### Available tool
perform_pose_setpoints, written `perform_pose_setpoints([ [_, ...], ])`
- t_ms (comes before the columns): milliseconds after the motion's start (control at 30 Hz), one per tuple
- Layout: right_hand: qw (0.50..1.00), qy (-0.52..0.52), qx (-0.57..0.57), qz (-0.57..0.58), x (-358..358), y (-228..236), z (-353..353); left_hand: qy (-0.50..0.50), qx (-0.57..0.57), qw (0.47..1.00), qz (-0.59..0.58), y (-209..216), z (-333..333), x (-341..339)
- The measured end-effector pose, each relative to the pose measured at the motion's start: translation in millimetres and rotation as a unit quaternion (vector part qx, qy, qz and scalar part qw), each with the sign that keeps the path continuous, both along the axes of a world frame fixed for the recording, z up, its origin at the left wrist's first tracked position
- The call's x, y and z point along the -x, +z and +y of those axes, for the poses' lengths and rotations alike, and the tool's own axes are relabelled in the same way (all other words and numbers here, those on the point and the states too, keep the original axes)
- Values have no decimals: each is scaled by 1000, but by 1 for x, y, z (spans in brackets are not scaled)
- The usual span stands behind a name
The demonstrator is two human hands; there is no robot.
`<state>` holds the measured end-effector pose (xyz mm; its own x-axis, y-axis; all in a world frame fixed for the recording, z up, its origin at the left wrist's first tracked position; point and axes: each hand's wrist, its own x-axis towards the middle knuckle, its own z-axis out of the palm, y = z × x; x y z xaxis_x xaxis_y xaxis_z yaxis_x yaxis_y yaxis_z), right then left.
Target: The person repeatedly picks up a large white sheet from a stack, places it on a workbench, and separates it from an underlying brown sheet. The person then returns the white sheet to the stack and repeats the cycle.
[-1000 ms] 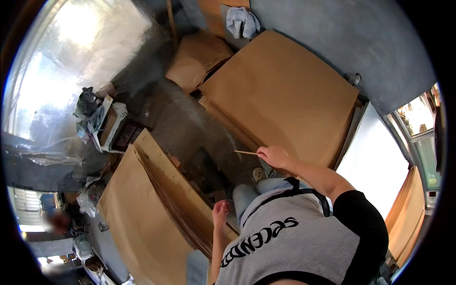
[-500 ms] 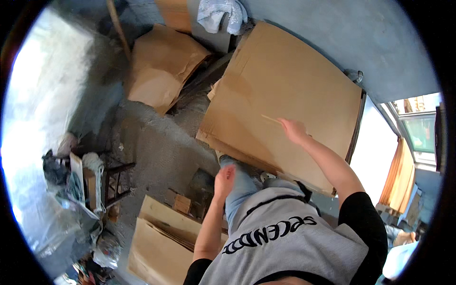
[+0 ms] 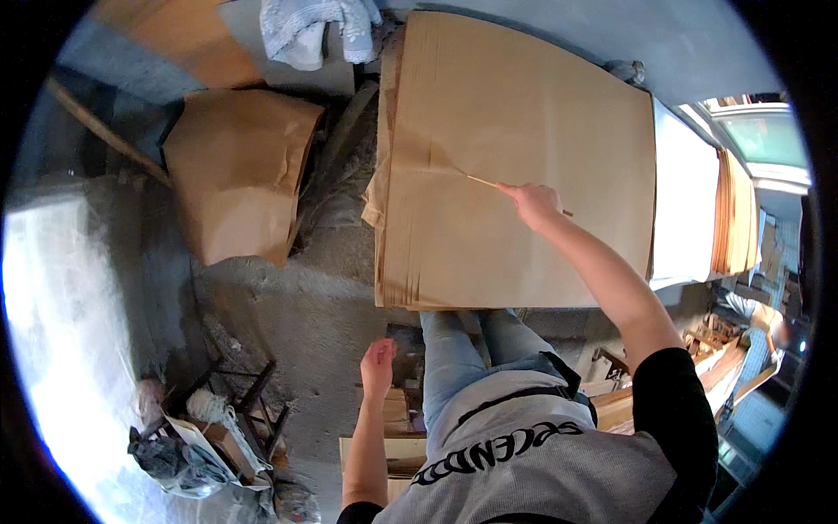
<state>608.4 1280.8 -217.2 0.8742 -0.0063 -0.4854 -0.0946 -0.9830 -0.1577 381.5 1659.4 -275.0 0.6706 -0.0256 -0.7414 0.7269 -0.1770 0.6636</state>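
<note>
Right hand [image 3: 535, 206] pinches 1 stick [image 3: 483, 182] over brown sheets [image 3: 524, 105].
Likely light, stiff, snappable; best held behind its middle. Left hand [image 3: 377, 367]: cannot tell if closed.

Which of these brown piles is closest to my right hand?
The big pile straight ahead: your right hand, holding a thin stick, is over it. The bent pile at left and the narrow one past the white sheet are farther off.

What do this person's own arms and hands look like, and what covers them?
The bare left hand and bare right hand wear no gloves. The forearms are uncovered, with no watch visible; above them are short black fabric sleeves.
</note>
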Motion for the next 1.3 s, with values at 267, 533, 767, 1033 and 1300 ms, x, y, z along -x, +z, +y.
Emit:
perform_pose_setpoints([
  [267,999,18,-33,-30,-87,-13,84,-12,5,999,-37,11,-20,-41],
  [533,999,-4,39,11,-33,4,-25,44,20,997,60,9,25,-12],
  [767,999,-3,-37,-31,-92,-21,59,-32,-11,999,-41,-5,-13,-53],
  [1033,999,-38,3,-27,-41,5,-30,-15,-75,996,47,1,24,-41],
  [1300,999,-22,-33,-6,-78,-14,39,-33,6,999,-8,-2,0,-65],
])
